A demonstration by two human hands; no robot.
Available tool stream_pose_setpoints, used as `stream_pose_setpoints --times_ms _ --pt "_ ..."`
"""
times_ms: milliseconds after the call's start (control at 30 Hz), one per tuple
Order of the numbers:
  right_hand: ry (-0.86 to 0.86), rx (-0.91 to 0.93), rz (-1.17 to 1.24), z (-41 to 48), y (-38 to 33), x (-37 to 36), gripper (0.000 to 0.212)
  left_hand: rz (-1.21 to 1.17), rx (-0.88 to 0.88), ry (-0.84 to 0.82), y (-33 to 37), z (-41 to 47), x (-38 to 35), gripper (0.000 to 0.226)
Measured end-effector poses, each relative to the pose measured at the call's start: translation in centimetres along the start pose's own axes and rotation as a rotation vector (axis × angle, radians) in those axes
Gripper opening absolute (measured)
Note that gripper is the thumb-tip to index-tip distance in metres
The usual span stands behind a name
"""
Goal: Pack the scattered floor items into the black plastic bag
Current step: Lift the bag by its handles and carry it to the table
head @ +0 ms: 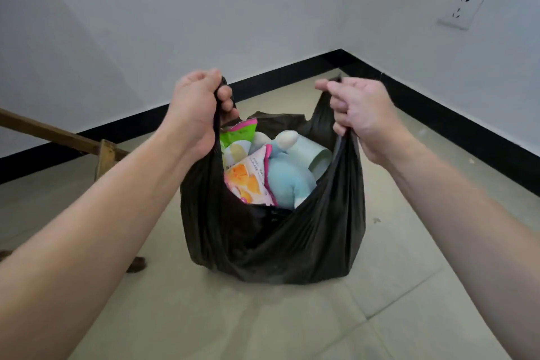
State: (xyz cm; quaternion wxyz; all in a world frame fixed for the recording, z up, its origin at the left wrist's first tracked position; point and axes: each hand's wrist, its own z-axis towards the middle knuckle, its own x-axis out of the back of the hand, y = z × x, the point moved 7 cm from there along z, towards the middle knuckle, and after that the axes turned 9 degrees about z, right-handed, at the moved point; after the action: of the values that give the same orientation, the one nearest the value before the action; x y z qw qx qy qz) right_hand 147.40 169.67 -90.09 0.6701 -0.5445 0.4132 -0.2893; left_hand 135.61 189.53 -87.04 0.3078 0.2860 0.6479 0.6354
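The black plastic bag stands on the tiled floor in the room's corner, its mouth held open. My left hand grips the left handle and my right hand grips the right handle, both pulled upward and apart. Inside I see a pale blue plush toy, an orange and pink snack packet, a green and pink packet and a light green cup-like item. The bag's lower contents are hidden by its wall.
White walls with a black skirting board meet behind the bag. A wooden frame stands at the left. A small dark object lies on the floor by my left forearm. A wall socket is upper right.
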Motion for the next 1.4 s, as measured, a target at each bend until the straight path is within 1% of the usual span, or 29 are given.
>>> stream_pose_setpoints --times_ms 67,100,133,167,200,267,300,333,400,433,467,500,533,567,600,667,733,833,900,1000,1100,1233,1333,1400 --pt "-0.03 -0.009 -0.006 0.0 0.1 -0.5 0.028 0.017 -0.004 -0.017 -0.2 -0.2 -0.8 0.025" --pt "-0.015 -0.025 -0.004 0.0 0.5 -0.2 0.034 0.051 -0.001 -0.032 -0.6 -0.3 -1.2 0.023" --pt "0.005 -0.038 -0.004 0.2 1.0 0.2 0.034 0.091 0.002 -0.042 -1.3 -0.4 -1.7 0.021" --pt "0.019 -0.045 -0.017 0.5 1.4 0.8 0.024 0.127 -0.001 -0.05 -1.9 -0.4 -2.1 0.018" --pt "0.037 -0.06 -0.038 0.9 1.9 1.5 0.02 0.151 -0.006 -0.052 -2.3 -0.3 -2.7 0.014" --pt "0.051 -0.08 -0.093 1.6 2.8 2.7 0.035 0.172 -0.022 -0.034 -2.8 0.2 -3.6 0.008" --pt "0.054 -0.078 -0.101 1.9 3.0 3.0 0.037 0.182 -0.031 -0.021 -3.0 0.4 -4.0 0.008" --pt "0.049 -0.073 -0.096 2.2 3.2 3.1 0.035 0.194 -0.041 -0.007 -3.3 0.7 -4.2 0.009" --pt "0.008 -0.07 -0.106 2.8 3.5 2.6 0.04 0.203 -0.059 0.014 -3.5 1.2 -4.7 0.012" --pt "-0.017 -0.055 -0.114 3.2 3.5 2.3 0.033 0.207 -0.061 0.028 -3.6 1.5 -4.8 0.014" --pt "-0.037 -0.049 -0.112 3.5 3.5 1.8 0.02 0.217 -0.059 0.046 -3.7 1.6 -4.8 0.016" --pt "-0.043 -0.052 -0.123 3.8 3.6 1.6 0.021 0.241 -0.057 0.069 -3.8 1.7 -4.7 0.017" --pt "-0.039 -0.055 -0.167 3.8 3.7 1.5 0.032 0.293 -0.056 0.09 -3.9 1.8 -4.6 0.017" --pt "-0.022 -0.055 -0.246 3.7 3.7 1.5 0.038 0.362 -0.05 0.109 -3.9 1.6 -4.4 0.018" --pt "-0.003 -0.054 -0.318 3.6 3.6 1.5 0.035 0.429 -0.041 0.122 -3.8 1.4 -4.1 0.02" --pt "0.02 -0.105 -0.417 3.1 3.0 1.6 0.028 0.499 0.001 0.159 -3.0 0.7 -3.4 0.026" --pt "0.065 -0.188 -0.423 2.4 2.1 1.9 0.024 0.502 0.066 0.188 -1.8 -0.3 -2.4 0.033" --pt "0.102 -0.281 -0.429 1.2 0.2 2.0 0.02 0.53 0.147 0.153 0.4 -2.0 -1.8 0.031" --pt "0.099 -0.313 -0.434 -0.3 -1.3 1.9 0.019 0.569 0.18 0.129 2.1 -3.2 -1.4 0.029" --pt "0.069 -0.353 -0.465 -3.9 -3.8 1.4 0.016 0.577 0.231 0.165 5.1 -6.0 0.0 0.024" --pt "0.082 -0.38 -0.458 -6.2 -7.7 0.9 0.011 0.591 0.289 0.14 8.2 -9.2 1.0 0.023" --pt "0.046 -0.332 -0.475 -4.6 -15.6 -0.8 0.012 0.532 0.253 0.141 14.8 -10.3 -0.1 0.023" --pt "-0.013 -0.293 -0.519 -2.7 -22.9 -2.3 0.014 0.517 0.223 0.154 21.8 -10.2 -1.1 0.025" --pt "-0.037 -0.287 -0.539 -2.1 -28.4 -3.1 0.012 0.489 0.236 0.165 27.2 -10.8 -1.6 0.028"
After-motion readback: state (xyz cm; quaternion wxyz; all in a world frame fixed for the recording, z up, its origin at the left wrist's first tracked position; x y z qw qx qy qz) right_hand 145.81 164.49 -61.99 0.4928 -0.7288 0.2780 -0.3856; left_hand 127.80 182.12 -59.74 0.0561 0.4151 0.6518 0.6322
